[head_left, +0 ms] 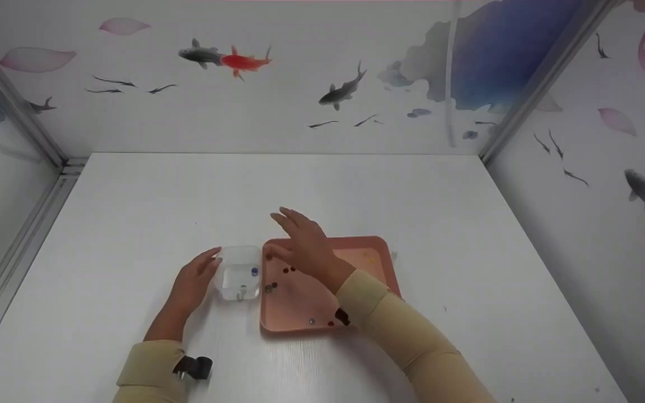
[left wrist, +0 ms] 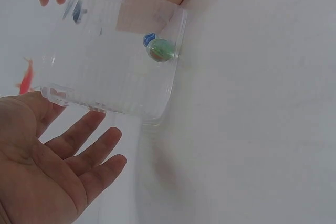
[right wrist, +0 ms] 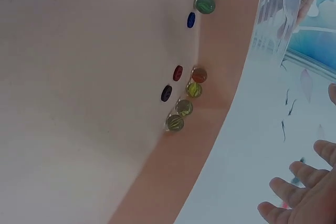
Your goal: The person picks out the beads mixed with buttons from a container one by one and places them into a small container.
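Observation:
My left hand (head_left: 192, 282) is at the left side of a clear plastic box (head_left: 239, 254), fingertips at its rim, other fingers loosely extended in the left wrist view. Inside the box lie a blue marble (left wrist: 149, 39) and a larger green marble (left wrist: 161, 51). My right hand (head_left: 308, 249) hovers above the left part of a pink tray (head_left: 356, 242), its fingers spread and nothing visible between them. Along the tray's edge, in the right wrist view, several glass marbles, one green (right wrist: 206, 4), lie beside a blue button (right wrist: 191, 20), a red button (right wrist: 178, 73) and a black button (right wrist: 166, 93).
The box stands against the left edge of the tray on a white table (head_left: 188, 196). More small pieces, including a yellow one (head_left: 372, 261), are scattered in the tray. Printed wall panels (head_left: 277, 112) enclose the table at the back and sides.

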Motion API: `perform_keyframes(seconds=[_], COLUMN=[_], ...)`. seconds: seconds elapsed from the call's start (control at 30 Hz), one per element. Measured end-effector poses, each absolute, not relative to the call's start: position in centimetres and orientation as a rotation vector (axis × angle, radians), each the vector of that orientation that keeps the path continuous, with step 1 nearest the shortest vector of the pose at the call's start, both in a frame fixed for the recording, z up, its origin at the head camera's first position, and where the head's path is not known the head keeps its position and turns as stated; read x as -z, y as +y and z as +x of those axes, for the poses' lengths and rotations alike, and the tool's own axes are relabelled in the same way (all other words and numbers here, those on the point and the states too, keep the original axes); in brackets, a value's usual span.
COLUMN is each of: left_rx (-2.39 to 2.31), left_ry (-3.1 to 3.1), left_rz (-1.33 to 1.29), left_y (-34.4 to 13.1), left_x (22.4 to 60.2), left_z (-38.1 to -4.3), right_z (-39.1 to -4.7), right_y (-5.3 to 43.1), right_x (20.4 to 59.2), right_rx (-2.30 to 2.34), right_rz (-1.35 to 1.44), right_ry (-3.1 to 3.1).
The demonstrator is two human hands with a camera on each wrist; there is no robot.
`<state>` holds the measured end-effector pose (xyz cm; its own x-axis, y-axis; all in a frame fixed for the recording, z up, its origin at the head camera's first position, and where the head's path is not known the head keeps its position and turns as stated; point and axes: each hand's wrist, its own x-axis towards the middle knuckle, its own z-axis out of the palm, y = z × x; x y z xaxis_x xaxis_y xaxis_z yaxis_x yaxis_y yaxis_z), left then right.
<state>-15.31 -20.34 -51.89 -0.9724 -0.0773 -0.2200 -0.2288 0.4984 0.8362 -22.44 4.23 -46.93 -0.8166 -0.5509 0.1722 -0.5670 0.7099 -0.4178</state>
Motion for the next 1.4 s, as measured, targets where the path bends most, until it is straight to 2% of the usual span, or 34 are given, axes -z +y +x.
perform_keyframes(seconds=[0.67, 1.4], left_rx=[-1.495, -1.524], left_ry=[2.585, 2.581], left_rz=[-0.255, -0.229], left_y=[-20.4, -20.2], left_x=[51.9, 51.4], left_z=[-15.4, -15.1], right_z=[-23.0, -23.4], right_y=[5.3, 6.3], right_x=[47.4, 47.5], right_rx=[-1.131, -1.223], right_rz=[0.839, 0.727], right_ry=[-2.939, -2.976])
